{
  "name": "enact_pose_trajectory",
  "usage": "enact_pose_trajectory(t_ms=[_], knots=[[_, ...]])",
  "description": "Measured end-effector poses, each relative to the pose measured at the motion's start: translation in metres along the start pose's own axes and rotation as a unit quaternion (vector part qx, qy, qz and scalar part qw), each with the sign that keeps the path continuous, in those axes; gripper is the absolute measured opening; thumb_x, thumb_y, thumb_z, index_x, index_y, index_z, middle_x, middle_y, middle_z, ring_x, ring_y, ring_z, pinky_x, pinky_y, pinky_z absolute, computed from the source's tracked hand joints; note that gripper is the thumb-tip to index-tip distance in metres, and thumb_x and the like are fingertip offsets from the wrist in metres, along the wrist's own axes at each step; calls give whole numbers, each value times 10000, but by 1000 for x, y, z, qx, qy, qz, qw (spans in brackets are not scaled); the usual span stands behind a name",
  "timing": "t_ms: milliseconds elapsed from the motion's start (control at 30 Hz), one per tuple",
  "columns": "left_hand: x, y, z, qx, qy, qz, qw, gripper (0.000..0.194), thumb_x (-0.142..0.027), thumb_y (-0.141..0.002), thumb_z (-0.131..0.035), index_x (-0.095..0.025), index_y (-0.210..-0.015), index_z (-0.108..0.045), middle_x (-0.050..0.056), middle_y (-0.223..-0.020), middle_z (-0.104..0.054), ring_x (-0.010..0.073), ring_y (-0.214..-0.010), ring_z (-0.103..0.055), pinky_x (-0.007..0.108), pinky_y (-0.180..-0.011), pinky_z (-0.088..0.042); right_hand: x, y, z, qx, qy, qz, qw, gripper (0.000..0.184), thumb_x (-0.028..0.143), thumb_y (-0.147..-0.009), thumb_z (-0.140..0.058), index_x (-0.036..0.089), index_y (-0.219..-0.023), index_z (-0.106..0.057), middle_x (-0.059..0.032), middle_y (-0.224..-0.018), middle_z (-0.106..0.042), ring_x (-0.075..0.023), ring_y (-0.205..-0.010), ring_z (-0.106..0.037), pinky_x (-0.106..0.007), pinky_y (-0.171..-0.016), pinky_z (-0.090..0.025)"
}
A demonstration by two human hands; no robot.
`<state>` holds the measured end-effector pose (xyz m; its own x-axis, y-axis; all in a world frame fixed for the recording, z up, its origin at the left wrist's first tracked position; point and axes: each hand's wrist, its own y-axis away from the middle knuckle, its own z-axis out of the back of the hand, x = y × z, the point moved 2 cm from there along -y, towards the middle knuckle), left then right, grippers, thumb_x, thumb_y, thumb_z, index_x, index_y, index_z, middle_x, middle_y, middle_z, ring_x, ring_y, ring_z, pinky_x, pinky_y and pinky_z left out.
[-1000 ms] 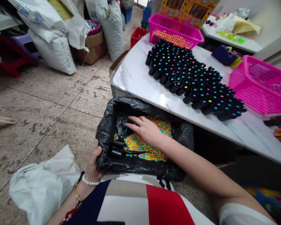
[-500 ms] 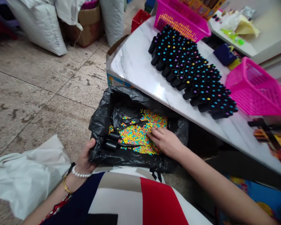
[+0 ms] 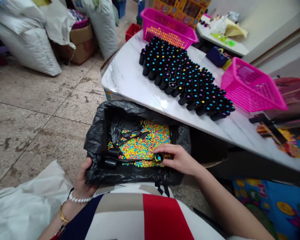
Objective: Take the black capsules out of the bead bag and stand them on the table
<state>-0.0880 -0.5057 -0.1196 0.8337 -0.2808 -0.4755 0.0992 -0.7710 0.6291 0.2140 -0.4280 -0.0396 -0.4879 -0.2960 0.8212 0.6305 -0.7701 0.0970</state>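
Note:
On my lap sits a box lined with a black plastic bag [image 3: 137, 175], with small coloured beads [image 3: 137, 146] spread inside. My left hand [image 3: 83, 180] is closed on the box's left edge. Over the beads, my right hand [image 3: 176, 158] pinches a small black tube [image 3: 158, 158] whose round end faces up and shows coloured beads inside. Two more black tubes [image 3: 110, 162] lie on their sides at the left of the box. Many similar black tubes [image 3: 175, 71] stand packed together on the table, each showing a coloured dot on top.
The white marble-patterned table [image 3: 125, 73] runs along the box's far side. A pink basket [image 3: 170, 28] stands at its back and another pink basket [image 3: 252, 86] at the right. White sacks [image 3: 37, 46] and a cardboard box [image 3: 77, 45] are on the floor. A pale bag [image 3: 27, 203] lies at lower left.
My right hand has come up from the beads and turned, and a black tube now shows between its fingers. The view has shifted, while my left hand stays on the box edge.

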Motion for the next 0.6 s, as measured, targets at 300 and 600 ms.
enact_pose_trajectory(t_ms=[300, 600], knots=[[0, -4, 2, -12, -8, 0, 1000, 323, -321, -527, -855, -208, -816, -766, -13, -790, -779, 289, -929, -696, 347, -946, -503, -3, -6, 5, -32, -53, -48, 997, 352, 203, -754, -703, 235, -1105, -682, -37, -1029, -701, -163, -859, -650, -288, -797, -516], [1, -2, 5, -66, 2, 23, 998, 262, -300, -525, -832, -285, -776, -760, -36, -793, -779, 300, -904, -707, 376, -896, -543, -9, 20, 38, -194, -95, -65, 974, 347, 282, -714, -758, 244, -1055, -704, -60, -1106, -660, -222, -1025, -616, -340, -879, -504]])
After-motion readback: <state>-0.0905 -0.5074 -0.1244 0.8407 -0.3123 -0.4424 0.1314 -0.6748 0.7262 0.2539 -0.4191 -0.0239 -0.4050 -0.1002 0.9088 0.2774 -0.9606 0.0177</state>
